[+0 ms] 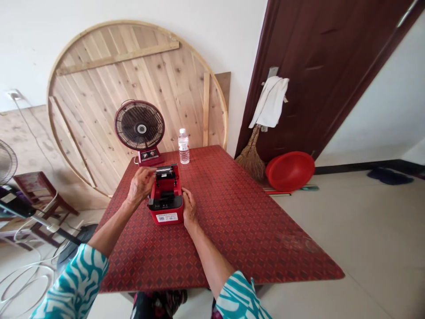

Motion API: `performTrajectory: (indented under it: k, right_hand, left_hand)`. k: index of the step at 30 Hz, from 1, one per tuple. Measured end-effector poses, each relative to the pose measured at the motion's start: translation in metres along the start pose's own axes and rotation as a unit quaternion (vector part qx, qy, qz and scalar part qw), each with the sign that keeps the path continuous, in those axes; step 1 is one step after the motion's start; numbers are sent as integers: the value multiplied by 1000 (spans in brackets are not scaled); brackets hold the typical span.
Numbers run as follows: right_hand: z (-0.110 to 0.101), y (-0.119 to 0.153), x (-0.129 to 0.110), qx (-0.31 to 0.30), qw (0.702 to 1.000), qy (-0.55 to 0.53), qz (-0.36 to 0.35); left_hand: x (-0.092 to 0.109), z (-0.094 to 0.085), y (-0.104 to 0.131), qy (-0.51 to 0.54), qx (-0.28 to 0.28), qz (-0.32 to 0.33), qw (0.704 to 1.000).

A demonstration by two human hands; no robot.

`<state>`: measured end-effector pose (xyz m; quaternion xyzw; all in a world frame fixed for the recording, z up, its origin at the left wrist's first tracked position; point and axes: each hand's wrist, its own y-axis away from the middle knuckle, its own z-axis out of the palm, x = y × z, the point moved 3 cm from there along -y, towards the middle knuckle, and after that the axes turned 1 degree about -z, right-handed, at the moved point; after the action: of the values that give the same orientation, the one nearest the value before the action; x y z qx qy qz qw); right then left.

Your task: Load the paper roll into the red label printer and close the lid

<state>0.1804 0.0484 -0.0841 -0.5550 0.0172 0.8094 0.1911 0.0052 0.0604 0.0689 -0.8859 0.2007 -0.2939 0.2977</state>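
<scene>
I have the opened red printer (170,217) on the patterned table (239,221) — my right hand (190,207) loosely uncurled along its right side, my left hand (141,185) at its far left edge, whether pinching I can't tell.

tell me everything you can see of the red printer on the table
The red printer looks plastic and boxy, with a black panel and a white sticker at its near end. Its lid is open, baring the compartment inside. It stands upright on the red table; the left hand is at the lid's left edge, the right hand against the printer's right side.
</scene>
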Motion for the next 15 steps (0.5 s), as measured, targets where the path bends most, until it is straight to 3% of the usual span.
performTrajectory:
  k: [2,6,8,11,15]
  right_hand:
    - [-1,0,2,0,1000,-2,-1]
    - [-2,0,4,-3,1000,0,3]
    - [-2,0,4,-7,1000,2,9]
    - [-2,0,3,2,1000,-2,3]
    - [-1,-1,5,8,1000,-17,5]
  left_hand:
    - [-8,-2,-5,22,46,-15,999]
    - [-25,7,-10,133,-16,-91,987]
    - [-27,5,-6,146,-10,-103,984]
    - [-20,-5,6,112,1,-63,992]
    - [-7,-11,32,87,-42,-4,995]
